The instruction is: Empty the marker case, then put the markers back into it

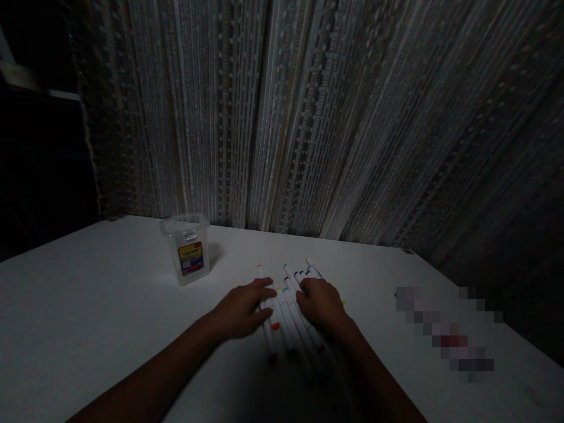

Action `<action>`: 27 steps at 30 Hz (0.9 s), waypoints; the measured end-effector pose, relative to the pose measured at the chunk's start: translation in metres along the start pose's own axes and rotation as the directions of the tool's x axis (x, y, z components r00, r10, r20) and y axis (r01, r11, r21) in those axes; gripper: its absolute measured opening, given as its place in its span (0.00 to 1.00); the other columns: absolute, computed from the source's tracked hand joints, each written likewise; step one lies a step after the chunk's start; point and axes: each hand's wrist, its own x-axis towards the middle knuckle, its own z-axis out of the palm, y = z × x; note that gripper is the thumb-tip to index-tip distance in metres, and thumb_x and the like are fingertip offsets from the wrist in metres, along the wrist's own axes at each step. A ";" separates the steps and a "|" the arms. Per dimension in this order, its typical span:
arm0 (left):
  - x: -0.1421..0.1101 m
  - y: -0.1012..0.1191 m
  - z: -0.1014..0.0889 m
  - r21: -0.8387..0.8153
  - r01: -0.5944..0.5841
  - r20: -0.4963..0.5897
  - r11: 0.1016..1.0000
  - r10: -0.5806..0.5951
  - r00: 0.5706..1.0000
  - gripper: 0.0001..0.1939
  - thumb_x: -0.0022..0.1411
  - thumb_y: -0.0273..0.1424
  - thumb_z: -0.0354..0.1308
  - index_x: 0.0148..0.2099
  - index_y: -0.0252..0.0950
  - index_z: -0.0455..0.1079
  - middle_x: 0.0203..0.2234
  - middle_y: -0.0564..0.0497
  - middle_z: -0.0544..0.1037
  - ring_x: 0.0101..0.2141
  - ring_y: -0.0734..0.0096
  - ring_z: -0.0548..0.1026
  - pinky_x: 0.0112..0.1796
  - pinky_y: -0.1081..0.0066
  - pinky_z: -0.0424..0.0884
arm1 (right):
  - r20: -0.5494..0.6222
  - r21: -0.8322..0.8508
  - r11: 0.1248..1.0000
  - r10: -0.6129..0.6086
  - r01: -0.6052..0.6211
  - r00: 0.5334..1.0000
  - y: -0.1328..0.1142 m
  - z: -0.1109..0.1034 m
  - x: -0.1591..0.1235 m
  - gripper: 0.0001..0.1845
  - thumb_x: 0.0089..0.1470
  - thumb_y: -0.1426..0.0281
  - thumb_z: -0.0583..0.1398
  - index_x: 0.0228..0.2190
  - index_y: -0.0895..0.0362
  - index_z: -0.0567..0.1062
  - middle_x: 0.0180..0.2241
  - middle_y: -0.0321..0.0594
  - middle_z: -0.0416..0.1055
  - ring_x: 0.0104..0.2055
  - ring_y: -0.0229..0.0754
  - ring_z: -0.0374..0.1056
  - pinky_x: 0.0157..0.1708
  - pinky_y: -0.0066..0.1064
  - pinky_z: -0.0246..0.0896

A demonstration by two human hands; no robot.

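Observation:
Several white markers [288,311] with coloured caps lie side by side on a white table [88,305]. My left hand [240,308] rests on the left side of the row, fingers stretched flat across a marker. My right hand [321,302] lies on the right side of the row with its fingers curled over the markers; whether it grips one is not visible. A clear plastic tub [187,248] with a coloured label stands upright to the left, beyond my left hand.
A striped curtain [308,117] hangs right behind the table's far edge. A blurred-out patch [449,332] lies on the table at the right. The scene is dim, and the space left of the curtain is dark.

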 end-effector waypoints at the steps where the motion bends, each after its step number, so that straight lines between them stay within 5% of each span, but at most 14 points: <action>1: 0.000 0.000 0.000 0.002 -0.004 -0.003 1.000 0.004 1.000 0.20 0.57 0.35 0.52 0.53 0.41 0.64 0.58 0.47 0.60 0.56 0.63 0.60 0.56 0.61 0.60 | -0.001 -0.001 1.000 -0.003 0.003 1.000 0.000 0.000 0.000 0.12 0.52 0.67 0.52 0.31 0.59 0.73 0.33 0.46 0.73 0.38 0.45 0.68 0.35 0.32 0.54; 27: 0.000 0.000 0.000 0.007 0.007 0.013 1.000 -0.007 1.000 0.20 0.58 0.35 0.52 0.53 0.41 0.64 0.58 0.48 0.59 0.56 0.63 0.61 0.56 0.61 0.60 | 0.005 -0.009 1.000 -0.011 0.011 1.000 -0.001 -0.001 0.000 0.12 0.52 0.67 0.52 0.31 0.59 0.73 0.32 0.46 0.73 0.38 0.45 0.67 0.34 0.32 0.53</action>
